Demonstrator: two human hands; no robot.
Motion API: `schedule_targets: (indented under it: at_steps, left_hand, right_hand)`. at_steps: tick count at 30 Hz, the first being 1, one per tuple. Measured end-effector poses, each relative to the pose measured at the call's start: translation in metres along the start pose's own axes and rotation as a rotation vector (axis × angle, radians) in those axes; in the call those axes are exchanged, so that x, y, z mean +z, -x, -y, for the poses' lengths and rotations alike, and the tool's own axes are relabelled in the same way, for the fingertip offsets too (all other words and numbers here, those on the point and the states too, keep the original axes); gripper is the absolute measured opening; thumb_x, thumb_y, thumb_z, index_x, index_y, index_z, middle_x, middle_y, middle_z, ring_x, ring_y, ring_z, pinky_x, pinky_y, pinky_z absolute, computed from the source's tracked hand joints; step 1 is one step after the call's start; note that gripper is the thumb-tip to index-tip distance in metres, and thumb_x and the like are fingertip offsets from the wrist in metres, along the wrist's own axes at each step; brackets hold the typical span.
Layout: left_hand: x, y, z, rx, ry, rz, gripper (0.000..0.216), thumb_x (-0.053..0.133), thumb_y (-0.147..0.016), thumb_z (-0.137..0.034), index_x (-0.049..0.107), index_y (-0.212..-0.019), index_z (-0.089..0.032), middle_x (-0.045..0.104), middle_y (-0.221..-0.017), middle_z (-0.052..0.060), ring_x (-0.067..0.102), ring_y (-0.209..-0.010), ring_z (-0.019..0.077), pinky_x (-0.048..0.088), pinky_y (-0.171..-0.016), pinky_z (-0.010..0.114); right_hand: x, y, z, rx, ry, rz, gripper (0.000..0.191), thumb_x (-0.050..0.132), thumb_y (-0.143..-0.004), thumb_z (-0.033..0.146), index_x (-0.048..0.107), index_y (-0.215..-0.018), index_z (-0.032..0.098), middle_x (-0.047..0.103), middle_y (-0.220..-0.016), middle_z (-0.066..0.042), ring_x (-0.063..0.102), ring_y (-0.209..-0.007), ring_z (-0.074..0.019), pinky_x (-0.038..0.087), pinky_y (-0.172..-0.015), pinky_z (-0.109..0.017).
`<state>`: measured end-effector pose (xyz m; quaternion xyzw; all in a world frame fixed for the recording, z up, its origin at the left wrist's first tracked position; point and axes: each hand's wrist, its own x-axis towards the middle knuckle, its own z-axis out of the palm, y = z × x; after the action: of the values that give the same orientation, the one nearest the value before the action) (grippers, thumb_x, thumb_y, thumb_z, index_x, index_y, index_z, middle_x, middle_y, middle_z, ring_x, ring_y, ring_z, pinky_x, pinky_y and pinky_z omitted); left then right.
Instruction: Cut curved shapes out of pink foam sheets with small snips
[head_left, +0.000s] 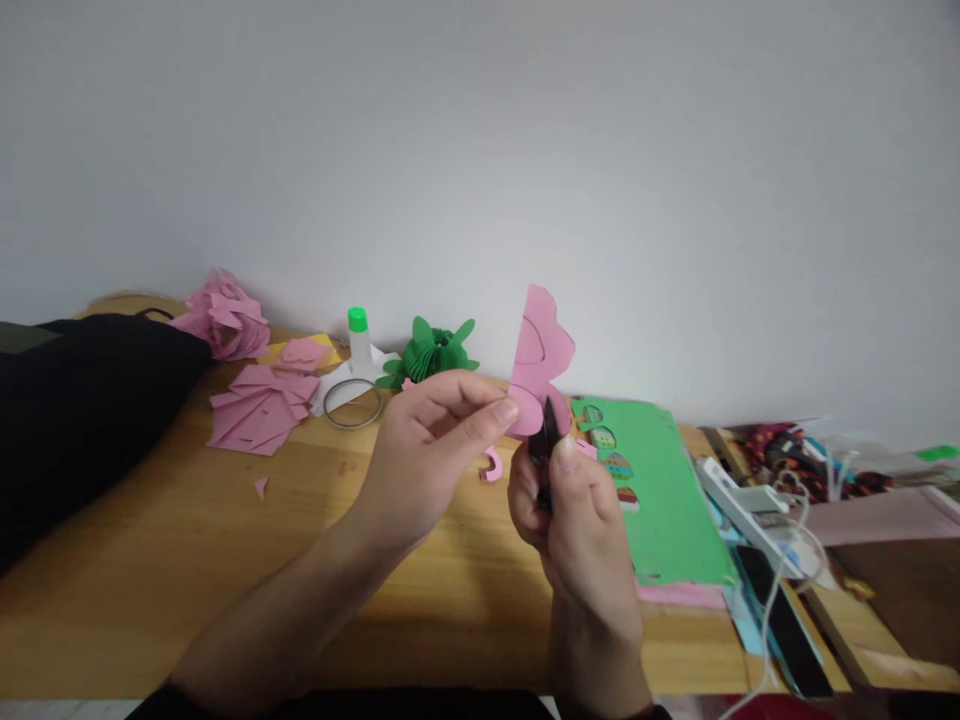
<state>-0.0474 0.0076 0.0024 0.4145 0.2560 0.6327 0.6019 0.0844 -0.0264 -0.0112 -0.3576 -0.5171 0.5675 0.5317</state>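
Between the thumb and fingers of my left hand [442,445] is a piece of pink paper [544,345], held upright above the table. It has a scalloped outer edge, a straight left edge and curved drawn lines. My right hand [581,510] is closed around a pair of dark scissors [549,440], whose blades point up at the paper's lower part. Most of the scissors' handles are hidden by the fingers. Below, a small curled pink paper scrap [491,466] lies on the wooden table [420,620] between my hands.
Folded pink paper [262,408], a glue stick [359,340], a metal ring [352,403] and a green paper figure [435,352] are at the back left. A black bag [90,410] lies left. On the right are green sheets [667,500], a power strip [742,510] and a phone [784,620].
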Motion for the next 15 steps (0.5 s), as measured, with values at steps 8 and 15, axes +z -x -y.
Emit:
schedule_targets:
  at_steps: [8, 15]
  left_hand:
    - [-0.0004, 0.0022, -0.0042, 0.019, -0.056, -0.007, 0.007, 0.074, -0.078, -0.019, 0.072, -0.071, -0.019, 0.071, -0.066, -0.002, 0.059, -0.05, 0.0086, 0.051, -0.048, 0.02]
    - [-0.0009, 0.0026, -0.0042, 0.017, -0.069, -0.001, 0.007, 0.073, -0.079, -0.019, 0.072, -0.072, -0.019, 0.072, -0.068, -0.002, 0.06, -0.051, 0.0086, 0.052, -0.05, 0.02]
  right_hand:
    - [-0.0005, 0.0016, 0.0007, 0.004, 0.0, -0.002, 0.044, 0.045, -0.101, 0.049, 0.049, -0.068, 0.019, 0.033, -0.051, 0.007, 0.021, -0.043, -0.0072, 0.019, -0.039, -0.021]
    - [-0.0001, 0.0012, 0.003, 0.01, 0.048, 0.001, 0.045, 0.045, -0.1, 0.051, 0.047, -0.067, 0.02, 0.033, -0.05, 0.008, 0.021, -0.043, -0.0079, 0.021, -0.038, -0.022]
